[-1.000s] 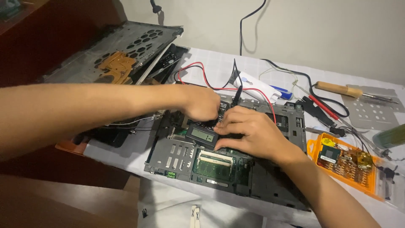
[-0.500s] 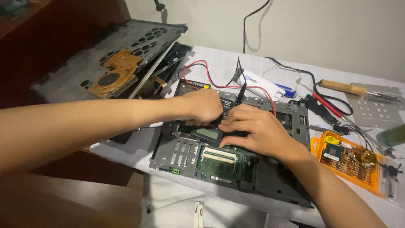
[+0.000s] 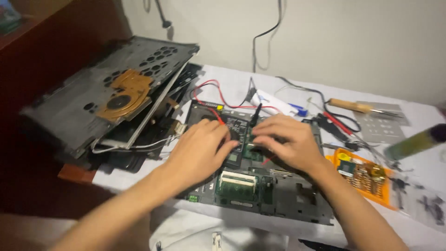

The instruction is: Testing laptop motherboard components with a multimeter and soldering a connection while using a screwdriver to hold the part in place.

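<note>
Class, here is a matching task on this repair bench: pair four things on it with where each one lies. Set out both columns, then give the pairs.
Things:
1. copper heatsink with fan
2. orange parts tray
3. wooden-handled tool
4. green memory module

Places:
A. on the motherboard, near its front edge
B. on the table, right of the motherboard
C. on the tilted grey laptop cover at the left
D. far side of the table, beside a metal stencil

Pairs: 1-C, 2-B, 3-D, 4-A

A green-and-black circuit board (image 3: 253,186) lies on the white tabletop (image 3: 418,167) beside an orange tray (image 3: 367,179), red wires (image 3: 218,95) and a copper-coloured heatsink (image 3: 123,93).
</note>
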